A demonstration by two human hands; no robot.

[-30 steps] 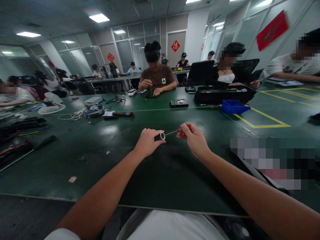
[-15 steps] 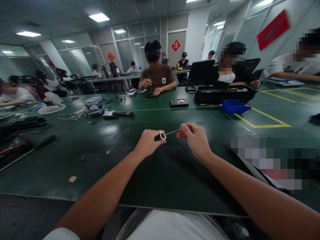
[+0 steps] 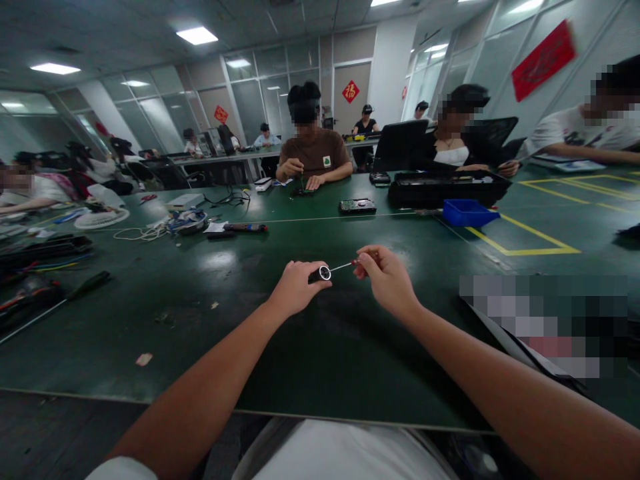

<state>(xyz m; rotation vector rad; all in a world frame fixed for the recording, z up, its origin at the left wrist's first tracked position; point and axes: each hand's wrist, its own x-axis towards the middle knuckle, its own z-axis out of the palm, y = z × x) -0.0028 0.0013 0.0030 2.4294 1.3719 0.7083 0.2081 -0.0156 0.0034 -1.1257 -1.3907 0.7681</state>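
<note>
My left hand (image 3: 296, 288) is closed round a small black cylindrical part (image 3: 325, 273) whose round end, ringed in white, faces right. In my right hand (image 3: 387, 275) is a thin screwdriver (image 3: 342, 267) with a red end by the fingertips and a metal shaft. The shaft points left, and its tip is at the ringed end of the part; how deep it reaches cannot be made out. Both hands are above the green table (image 3: 320, 360), near its middle.
Across the table a person in a brown shirt (image 3: 320, 152) handles small parts. A circuard-like board (image 3: 357, 207), a blue bin (image 3: 467, 213) and a long black tray (image 3: 445, 190) lie beyond my hands. Tools and cables (image 3: 187, 223) are at the left.
The fingers of my right hand have shifted slightly on the screwdriver, and more of its red end shows. My left hand keeps its hold on the black part.
</note>
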